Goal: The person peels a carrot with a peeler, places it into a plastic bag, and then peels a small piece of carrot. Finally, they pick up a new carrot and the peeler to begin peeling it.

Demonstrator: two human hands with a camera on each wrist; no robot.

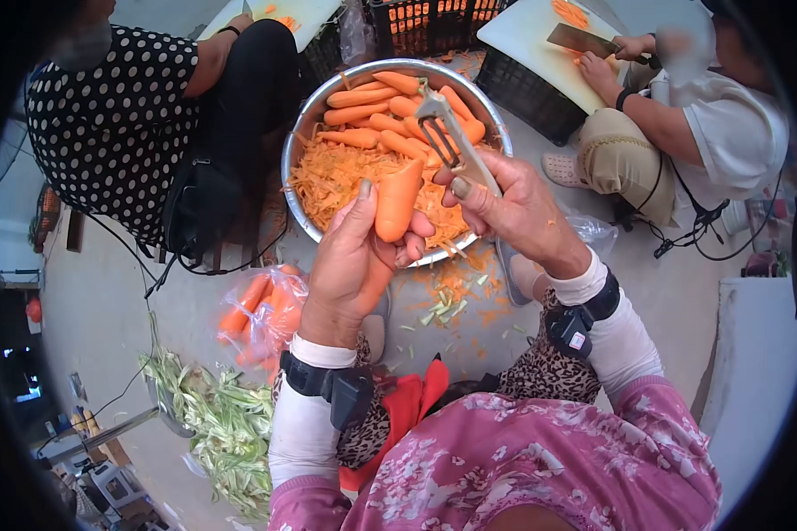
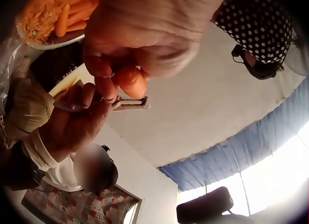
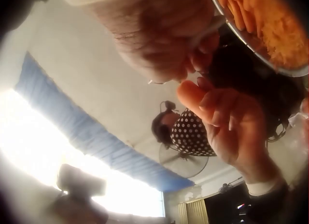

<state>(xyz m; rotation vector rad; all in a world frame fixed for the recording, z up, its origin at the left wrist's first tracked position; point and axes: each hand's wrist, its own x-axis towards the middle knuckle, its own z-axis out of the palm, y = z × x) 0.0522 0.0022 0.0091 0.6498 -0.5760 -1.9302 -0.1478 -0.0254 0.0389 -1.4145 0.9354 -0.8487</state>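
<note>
My left hand (image 1: 345, 261) grips a thick, smooth orange carrot (image 1: 398, 202), thumb along its side and blunt end towards me. In my right hand (image 1: 527, 212) is a pale-handled peeler (image 1: 441, 133), its slotted blade head up beside the carrot's far end. Both hands are over the near rim of a wide metal basin (image 1: 290, 168). Whole carrots (image 1: 354, 113) fill its far side, and a heap of orange peelings (image 1: 328, 181) lies nearer. The left wrist view shows the carrot's rounded end (image 2: 133, 84) poking out of my left fingers, with the peeler (image 2: 133, 104) behind.
A clear bag of carrots (image 1: 261, 310) and a pile of pale green leaves (image 1: 226, 425) lie on the floor at left. Scraps (image 1: 447, 305) litter the floor below the basin. At right a person cuts with a cleaver (image 1: 580, 39) on a white board (image 1: 518, 35); another person (image 1: 119, 124) sits left.
</note>
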